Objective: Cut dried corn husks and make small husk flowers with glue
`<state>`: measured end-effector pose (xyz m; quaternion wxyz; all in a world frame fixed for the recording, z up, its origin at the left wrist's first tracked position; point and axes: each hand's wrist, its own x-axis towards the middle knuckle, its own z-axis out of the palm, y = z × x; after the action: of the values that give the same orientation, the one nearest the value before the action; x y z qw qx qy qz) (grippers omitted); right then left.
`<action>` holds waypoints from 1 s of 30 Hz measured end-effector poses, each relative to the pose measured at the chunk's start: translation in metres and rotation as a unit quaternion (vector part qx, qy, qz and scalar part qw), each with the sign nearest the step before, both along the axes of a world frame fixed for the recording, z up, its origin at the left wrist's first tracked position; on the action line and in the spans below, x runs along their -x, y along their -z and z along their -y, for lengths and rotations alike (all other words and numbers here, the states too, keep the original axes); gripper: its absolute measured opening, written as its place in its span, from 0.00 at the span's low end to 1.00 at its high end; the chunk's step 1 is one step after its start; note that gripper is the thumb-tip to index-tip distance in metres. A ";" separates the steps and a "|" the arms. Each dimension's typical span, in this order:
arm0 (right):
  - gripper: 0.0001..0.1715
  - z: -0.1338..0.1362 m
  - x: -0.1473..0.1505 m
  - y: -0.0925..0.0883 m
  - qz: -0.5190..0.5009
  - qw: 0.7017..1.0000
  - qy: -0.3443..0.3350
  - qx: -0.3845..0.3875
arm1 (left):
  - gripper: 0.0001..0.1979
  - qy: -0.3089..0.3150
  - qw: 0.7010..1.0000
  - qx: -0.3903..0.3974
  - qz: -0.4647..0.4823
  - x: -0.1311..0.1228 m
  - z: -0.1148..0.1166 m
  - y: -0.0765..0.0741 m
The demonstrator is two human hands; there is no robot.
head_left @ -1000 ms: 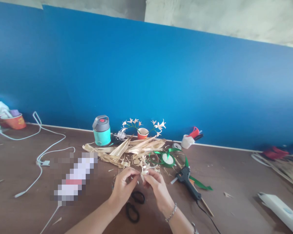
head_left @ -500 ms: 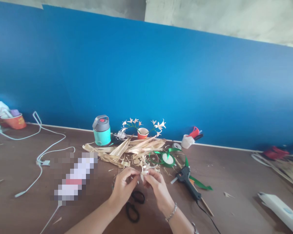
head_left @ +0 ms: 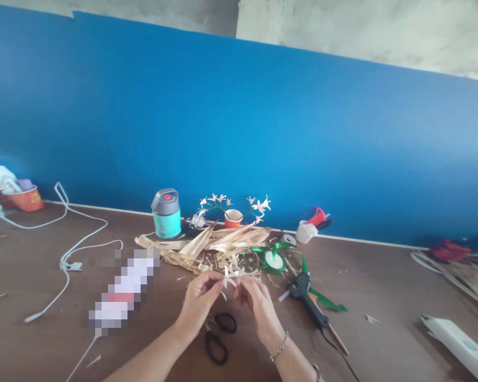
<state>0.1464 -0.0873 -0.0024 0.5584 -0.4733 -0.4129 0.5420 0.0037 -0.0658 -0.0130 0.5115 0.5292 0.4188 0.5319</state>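
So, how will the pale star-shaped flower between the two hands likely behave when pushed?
The pale star-shaped flower would likely feel very light, as it is small beside the left hand. Its thin, narrow petals may bend or tear. It probably would not roll well, because they spread outward.

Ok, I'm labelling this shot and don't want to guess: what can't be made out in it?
All in the head view:
Scissors: most of the blades, hidden behind the left hand.
White flower: the pinched part, covered by the fingers.
Pixelated object: what it is, masked by pixel blocks.
White box: one end, cut off by the right edge.
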 end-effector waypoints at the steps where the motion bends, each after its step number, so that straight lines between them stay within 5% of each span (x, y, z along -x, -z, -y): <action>1: 0.16 0.000 0.000 0.000 0.000 1.000 0.000 -0.005 | 0.10 0.004 1.000 0.003 0.002 0.000 0.000 0.000; 13: 0.13 0.001 0.000 -0.004 -0.035 0.999 -0.005 -0.020 | 0.08 0.066 0.996 -0.034 -0.048 0.000 0.001 0.002; 22: 0.05 -0.005 -0.004 0.001 -0.179 0.979 -0.037 0.091 | 0.11 0.156 0.981 0.096 0.061 -0.002 0.008 -0.010; 30: 0.04 -0.005 -0.005 0.001 -0.175 0.976 -0.073 0.109 | 0.12 0.200 0.968 0.121 0.086 -0.002 0.009 -0.008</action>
<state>0.1517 -0.0824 -0.0036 0.5260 -0.3978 -0.2810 0.6972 0.0058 -0.0751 -0.0050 0.7017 0.4891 0.3197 0.4076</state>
